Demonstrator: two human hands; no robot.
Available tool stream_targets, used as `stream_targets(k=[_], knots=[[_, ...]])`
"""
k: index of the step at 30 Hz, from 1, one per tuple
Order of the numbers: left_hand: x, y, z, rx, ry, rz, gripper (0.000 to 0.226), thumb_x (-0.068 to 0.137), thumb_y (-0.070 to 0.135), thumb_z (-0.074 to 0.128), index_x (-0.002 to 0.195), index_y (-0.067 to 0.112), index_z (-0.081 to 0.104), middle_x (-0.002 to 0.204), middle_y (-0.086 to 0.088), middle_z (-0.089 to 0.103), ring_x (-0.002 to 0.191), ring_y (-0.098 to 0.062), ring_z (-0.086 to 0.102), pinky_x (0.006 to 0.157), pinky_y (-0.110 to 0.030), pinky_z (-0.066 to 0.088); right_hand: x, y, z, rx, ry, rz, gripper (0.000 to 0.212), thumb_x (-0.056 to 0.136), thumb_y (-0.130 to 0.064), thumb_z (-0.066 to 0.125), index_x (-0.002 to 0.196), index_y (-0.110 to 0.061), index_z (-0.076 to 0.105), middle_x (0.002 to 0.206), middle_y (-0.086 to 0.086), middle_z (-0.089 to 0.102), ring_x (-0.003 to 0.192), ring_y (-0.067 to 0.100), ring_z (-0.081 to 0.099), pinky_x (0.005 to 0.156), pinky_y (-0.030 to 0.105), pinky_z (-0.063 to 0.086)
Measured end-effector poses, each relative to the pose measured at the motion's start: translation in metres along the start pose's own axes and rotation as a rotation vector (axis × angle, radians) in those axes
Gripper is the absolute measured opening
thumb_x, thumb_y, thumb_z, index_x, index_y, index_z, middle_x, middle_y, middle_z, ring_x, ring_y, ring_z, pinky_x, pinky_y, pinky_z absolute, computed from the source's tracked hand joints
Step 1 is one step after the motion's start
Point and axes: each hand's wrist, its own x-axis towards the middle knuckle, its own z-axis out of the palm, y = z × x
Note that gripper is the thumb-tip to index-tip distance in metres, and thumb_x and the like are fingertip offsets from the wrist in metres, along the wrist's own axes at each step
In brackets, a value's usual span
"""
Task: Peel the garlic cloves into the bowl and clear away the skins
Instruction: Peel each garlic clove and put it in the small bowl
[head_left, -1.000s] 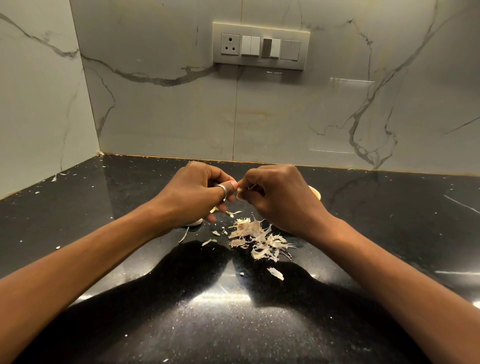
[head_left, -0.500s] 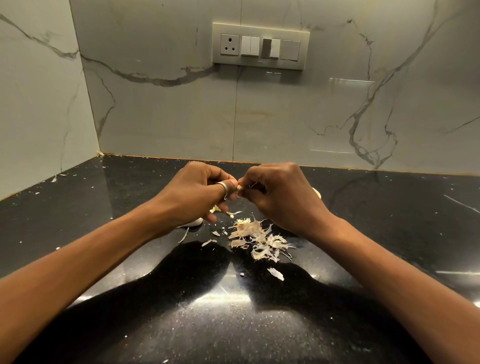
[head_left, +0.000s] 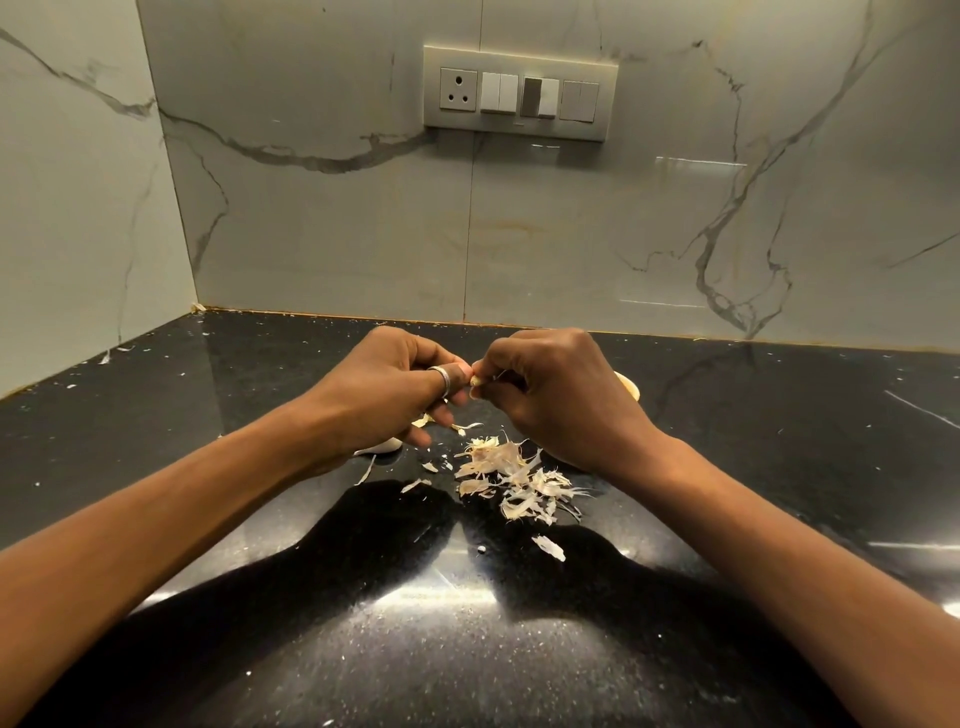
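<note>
Black speckled countertop (head_left: 208, 415), glossy, meeting a grey veined marble wall (head_left: 337, 234); on that wall we note 1 switch plate (head_left: 519, 93) with 1 socket. Left hand (head_left: 384, 395): fingers curled, a ring (head_left: 440, 375) on 1 finger, fingertips pinching a garlic clove (head_left: 475, 381); right hand (head_left: 550, 395): fingers curled likewise, pinching the same clove from the other side; the 2 hands meet above the countertop with the clove between them, mostly hidden, so we cannot tell how much skin is on it. Skins (head_left: 514, 478): 1 loose pile on the countertop just below the right hand, a few stray flakes beside it; 1 flake (head_left: 549, 546) lies nearer to us. Bowl (head_left: 628, 388): only a pale rim shows behind the right hand; we cannot see its contents. 1 pale rounded piece (head_left: 387, 445) lies on the countertop under the left hand; we cannot tell what it is.
</note>
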Motion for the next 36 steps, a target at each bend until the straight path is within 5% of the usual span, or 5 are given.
stream_targets(k=[17,25,36], knots=[[-0.0002,0.0011,0.0001,-0.023,0.007,-0.008,0.015,0.100,0.014,0.059,0.098,0.006,0.072,0.075,0.001,0.072,0.061,-0.007,0.065,0.046,-0.021,0.050,0.0000,0.0003,-0.0006,0.006,0.009,-0.022,0.008,0.081,-0.008,0.081,0.087,-0.012,0.079,0.077,0.002,0.072,0.064,0.009,0.055,0.061,0.024,0.045],[0.0018,-0.0015,-0.0003,-0.038,0.013,-0.014,0.014,0.100,0.013,0.059,0.099,0.007,0.072,0.075,0.001,0.072,0.062,-0.007,0.065,0.046,-0.022,0.050,0.0020,0.0000,-0.0008,0.048,0.021,-0.063,0.012,0.083,-0.009,0.081,0.095,-0.009,0.081,0.085,0.005,0.076,0.070,0.018,0.069,0.064,0.037,0.059],[0.0030,-0.0066,0.0014,0.044,0.074,0.183,0.006,0.090,0.018,0.073,0.096,0.017,0.075,0.076,0.000,0.073,0.062,-0.009,0.067,0.049,-0.025,0.053,0.0028,0.0019,-0.0040,0.219,0.016,0.190,0.012,0.081,-0.011,0.084,0.092,-0.010,0.079,0.080,0.001,0.076,0.070,0.009,0.071,0.067,0.038,0.061]])
